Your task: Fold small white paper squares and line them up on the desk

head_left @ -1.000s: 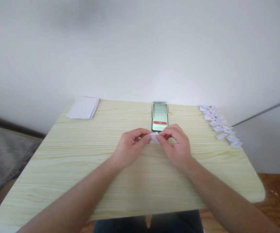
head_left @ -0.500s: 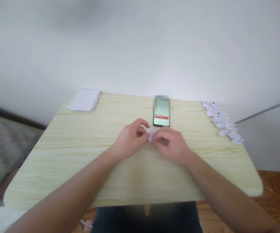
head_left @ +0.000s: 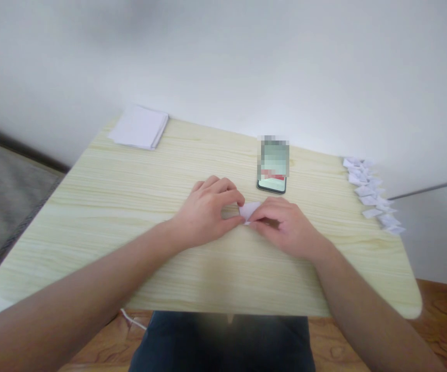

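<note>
A small folded piece of white paper point(head_left: 249, 210) sits between my two hands, low over the middle of the table. At its left end, my left hand point(head_left: 210, 213) grips the edge with thumb and index finger, the other fingers curled behind. My right hand point(head_left: 285, 226) pinches the right part of the paper between thumb and fingertips, hiding some of it. Just beyond the right hand lies a phone point(head_left: 272, 183) with a lit screen, partly blurred out.
A stack of white paper sheets point(head_left: 140, 126) lies at the table's back left. Several small folded paper pieces point(head_left: 368, 199) form a row along the right edge. The pale wood-grain table point(head_left: 192, 279) meets a white wall point(head_left: 223, 67) at the back.
The view has tilted and shifted a little. My left hand's fingers have moved from a raised curl to lie lower along the paper's left end; more of the paper shows.
</note>
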Motion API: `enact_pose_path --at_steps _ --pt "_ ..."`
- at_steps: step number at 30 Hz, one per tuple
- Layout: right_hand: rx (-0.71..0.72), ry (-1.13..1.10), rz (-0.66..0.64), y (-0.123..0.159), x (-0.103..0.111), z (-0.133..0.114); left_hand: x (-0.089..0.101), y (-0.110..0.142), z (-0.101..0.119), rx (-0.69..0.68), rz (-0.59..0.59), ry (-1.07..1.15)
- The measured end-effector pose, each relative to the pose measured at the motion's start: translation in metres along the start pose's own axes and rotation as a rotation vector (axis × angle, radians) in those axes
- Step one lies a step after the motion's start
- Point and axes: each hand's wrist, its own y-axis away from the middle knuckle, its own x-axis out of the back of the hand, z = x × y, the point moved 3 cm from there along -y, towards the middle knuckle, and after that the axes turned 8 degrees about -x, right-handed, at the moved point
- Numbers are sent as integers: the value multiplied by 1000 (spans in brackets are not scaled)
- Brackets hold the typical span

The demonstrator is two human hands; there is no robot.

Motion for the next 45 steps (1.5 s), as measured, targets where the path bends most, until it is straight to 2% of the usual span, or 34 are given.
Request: enact_pose_path --at_steps 6,14,31,39,45 --pt "-43 6 85 -3 -6 -2 0 13 -5 -113 62 -88" --pt "-136 37 178 -15 -15 1 5 22 4 -229 16 -160" --pt "-182 34 145 -20 -18 3 9 21 -7 -144 42 -59" --pt "-203 72 187 -19 -19 2 8 21 -8 -113 62 -4" --pt "-253 66 198 -17 -18 2 7 21 -9 -146 47 -1"
